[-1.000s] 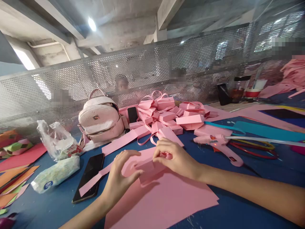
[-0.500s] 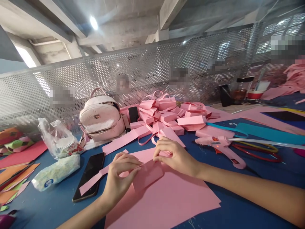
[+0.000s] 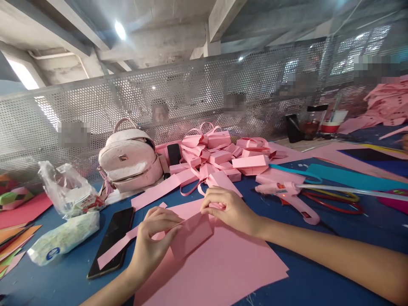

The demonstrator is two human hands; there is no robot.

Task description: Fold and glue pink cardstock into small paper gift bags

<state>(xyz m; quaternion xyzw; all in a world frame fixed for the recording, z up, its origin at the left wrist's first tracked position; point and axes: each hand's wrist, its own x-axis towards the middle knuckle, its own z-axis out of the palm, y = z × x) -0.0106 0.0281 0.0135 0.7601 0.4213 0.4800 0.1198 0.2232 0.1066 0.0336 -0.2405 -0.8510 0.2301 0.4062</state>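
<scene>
A folded piece of pink paper (image 3: 193, 236) stands over a large flat pink sheet (image 3: 219, 276) in front of me. My left hand (image 3: 156, 233) pinches its upper left corner between thumb and fingers. At the upper right corner, my right hand (image 3: 226, 208) grips the same top edge, fingers bent and closed. Behind my hands lies a heap of folded pink paper boxes (image 3: 219, 155) with looped strips. A pink paper strip (image 3: 113, 251) lies across a black phone (image 3: 111, 242) left of my left hand.
A pink glue gun (image 3: 290, 197) with a clear stick lies to the right, near teal paper (image 3: 353, 175). A pale pink backpack (image 3: 127, 159), a plastic bag (image 3: 68, 191) and a tissue pack (image 3: 65, 238) stand left. A perforated metal barrier (image 3: 191, 85) runs behind.
The view has shifted slightly, so most things appear a little further left. Both hands keep their hold on the folded pink paper, with little other movement.
</scene>
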